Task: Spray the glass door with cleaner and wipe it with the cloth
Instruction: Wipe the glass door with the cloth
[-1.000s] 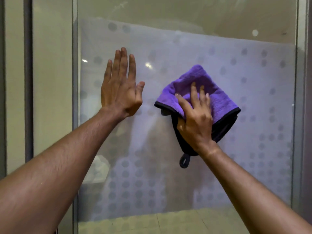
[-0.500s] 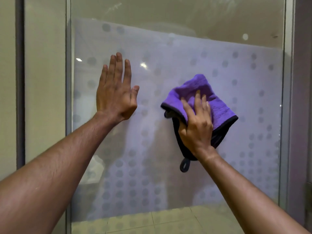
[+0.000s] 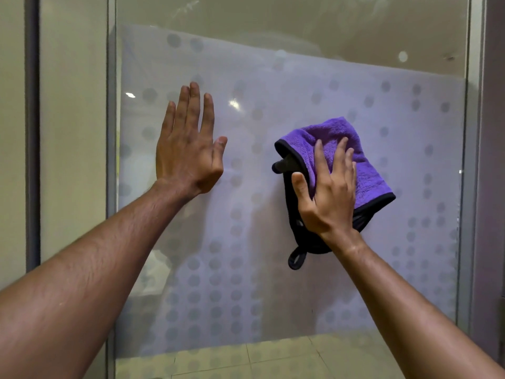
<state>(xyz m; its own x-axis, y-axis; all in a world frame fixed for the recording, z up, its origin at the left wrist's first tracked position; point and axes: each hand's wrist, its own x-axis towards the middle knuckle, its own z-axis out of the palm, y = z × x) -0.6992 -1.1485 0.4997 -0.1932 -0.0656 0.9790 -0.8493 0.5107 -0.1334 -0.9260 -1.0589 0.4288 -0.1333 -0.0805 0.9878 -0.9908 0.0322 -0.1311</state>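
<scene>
The folded purple microfibre cloth (image 3: 355, 160) is pressed on the frosted dotted glass door (image 3: 300, 269) by straight fingers (image 3: 319, 160) of the right hand (image 3: 328, 198); the left hand (image 3: 185, 151) is laid flat. The unpinched cloth could slip down.

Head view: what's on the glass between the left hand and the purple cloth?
Nothing but bare frosted, dotted glass door between the left hand and the purple cloth, which the right hand presses flat.

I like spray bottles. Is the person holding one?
No, the left hand lies flat on the glass door and the right hand presses the purple cloth.
</scene>
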